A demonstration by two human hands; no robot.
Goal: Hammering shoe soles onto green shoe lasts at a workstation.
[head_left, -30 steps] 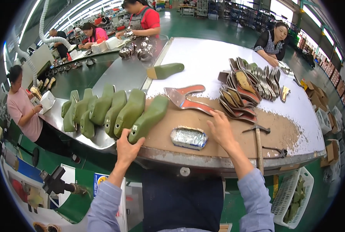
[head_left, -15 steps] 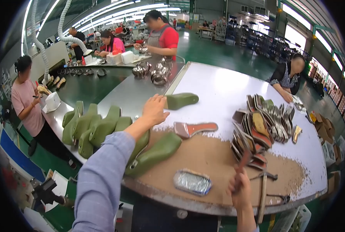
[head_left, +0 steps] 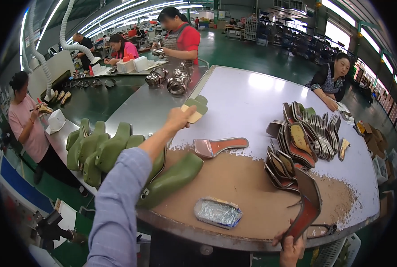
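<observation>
My left hand (head_left: pixel 179 118) is closed around a green shoe last (head_left: pixel 199 105) with a beige patch, raised over the white part of the table. My right hand (head_left: pixel 291 250), near the front edge, grips one end of a curved shoe insole (head_left: pixel 309 196), reddish-brown with a dark end tilted up. Between the hands lies another insole (head_left: pixel 228 144), reddish with a pale end. Several green lasts (head_left: pixel 111 151) stand in a row by my left forearm, and a longer last (head_left: pixel 174 180) lies nearest. The held insole mostly hides a hammer seen earlier.
Stacked insoles (head_left: pixel 298 144) fill the table's right side, beside a small beige piece (head_left: pixel 344 148). A foil-wrapped block (head_left: pixel 218 212) sits near the front edge. Pincers (head_left: pixel 325 230) lie at front right. Co-workers stand at left (head_left: pixel 27 115), back (head_left: pixel 180 40) and right (head_left: pixel 334 80).
My left hand has lifted the green last and turned its end toward me. My right hand has moved lower and right, turning the insole so its broad face shows.
</observation>
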